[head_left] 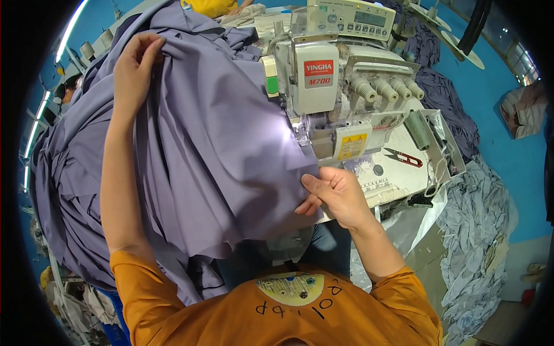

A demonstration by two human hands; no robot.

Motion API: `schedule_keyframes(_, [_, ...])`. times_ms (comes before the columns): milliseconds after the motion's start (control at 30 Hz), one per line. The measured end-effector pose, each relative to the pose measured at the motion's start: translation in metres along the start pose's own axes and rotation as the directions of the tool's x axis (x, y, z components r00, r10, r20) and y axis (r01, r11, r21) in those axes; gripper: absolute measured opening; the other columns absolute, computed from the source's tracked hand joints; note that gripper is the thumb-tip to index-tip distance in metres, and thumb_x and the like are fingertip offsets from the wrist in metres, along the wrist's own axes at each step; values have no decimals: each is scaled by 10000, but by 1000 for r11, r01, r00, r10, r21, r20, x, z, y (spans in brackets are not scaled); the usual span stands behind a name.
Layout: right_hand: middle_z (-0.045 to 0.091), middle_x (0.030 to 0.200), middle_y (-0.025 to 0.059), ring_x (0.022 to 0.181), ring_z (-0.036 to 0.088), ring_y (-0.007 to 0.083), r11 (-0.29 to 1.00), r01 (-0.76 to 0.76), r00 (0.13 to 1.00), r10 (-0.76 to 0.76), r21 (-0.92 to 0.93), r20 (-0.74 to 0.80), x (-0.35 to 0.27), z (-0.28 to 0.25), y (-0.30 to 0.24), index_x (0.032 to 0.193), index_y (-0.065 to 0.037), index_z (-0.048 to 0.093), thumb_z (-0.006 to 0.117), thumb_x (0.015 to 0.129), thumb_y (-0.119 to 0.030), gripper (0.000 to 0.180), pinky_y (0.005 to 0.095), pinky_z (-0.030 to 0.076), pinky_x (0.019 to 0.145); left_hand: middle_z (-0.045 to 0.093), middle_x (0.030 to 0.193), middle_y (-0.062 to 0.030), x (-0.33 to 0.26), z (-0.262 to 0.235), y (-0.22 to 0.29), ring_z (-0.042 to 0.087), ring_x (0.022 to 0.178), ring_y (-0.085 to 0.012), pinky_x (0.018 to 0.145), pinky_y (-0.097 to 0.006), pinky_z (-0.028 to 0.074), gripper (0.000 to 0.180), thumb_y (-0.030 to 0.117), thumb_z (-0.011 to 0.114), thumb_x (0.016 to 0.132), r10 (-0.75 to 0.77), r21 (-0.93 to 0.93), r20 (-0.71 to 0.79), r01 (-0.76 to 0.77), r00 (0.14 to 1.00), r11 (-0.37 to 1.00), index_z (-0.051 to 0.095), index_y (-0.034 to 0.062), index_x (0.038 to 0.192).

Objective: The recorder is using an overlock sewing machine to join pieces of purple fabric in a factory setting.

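Observation:
A large piece of purple-grey fabric hangs in folds across the left and middle of the head view. At the far left, my left hand pinches an upper fold of it between thumb and fingers. My right hand grips the fabric's right edge near its lower corner, thumb on top. That edge runs up to the lit needle area of a white overlock sewing machine, just beyond my right hand. Fabric covers part of the needle area, so I cannot tell whether the edge lies under the presser foot.
Red-handled thread snips lie on the machine table, beside a green thread cone in a tray. A control panel stands behind the machine. Heaped grey fabric hangs at the right. Someone in yellow is at the far side.

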State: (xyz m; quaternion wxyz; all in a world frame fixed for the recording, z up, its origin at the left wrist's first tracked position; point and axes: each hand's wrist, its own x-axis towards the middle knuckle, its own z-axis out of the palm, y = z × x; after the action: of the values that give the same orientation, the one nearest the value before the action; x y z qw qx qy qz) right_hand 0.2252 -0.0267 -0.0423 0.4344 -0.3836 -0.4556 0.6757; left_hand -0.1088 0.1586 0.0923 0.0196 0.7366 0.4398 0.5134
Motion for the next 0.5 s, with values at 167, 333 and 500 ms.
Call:
schedule_keyframes(167, [654, 796, 88, 676, 694, 200, 1000, -10, 1000, 11, 27, -7, -1, 1, -2, 978, 53, 615, 597, 944, -292, 347, 242, 527, 546, 656, 865, -11, 43, -8, -13, 609, 775, -77, 738, -210, 475, 228, 222, 605, 935, 85, 87, -11, -84, 996, 993, 640, 18, 1030])
schedule_keyframes(333, [662, 810, 100, 668, 690, 198, 998, -12, 1000, 12, 66, 4, -1, 6, -3, 973, 49, 612, 593, 947, -285, 335, 247, 530, 548, 666, 1000, -59, 50, -10, -28, 648, 822, -148, 785, -259, 495, 301, 234, 638, 897, 34, 227, 105, -57, 994, 972, 624, 63, 1144])
schedule_keyframes(500, [665, 808, 110, 640, 680, 194, 992, -39, 998, 43, 124, -35, -3, 1, 0, 965, 43, 605, 583, 953, -263, 307, 256, 535, 553, 571, 1216, -144, -47, 43, 87, 552, 1107, -319, 959, -408, 418, 354, 209, 722, 785, 455, 252, 197, -493, 869, 833, 642, 95, 1110])
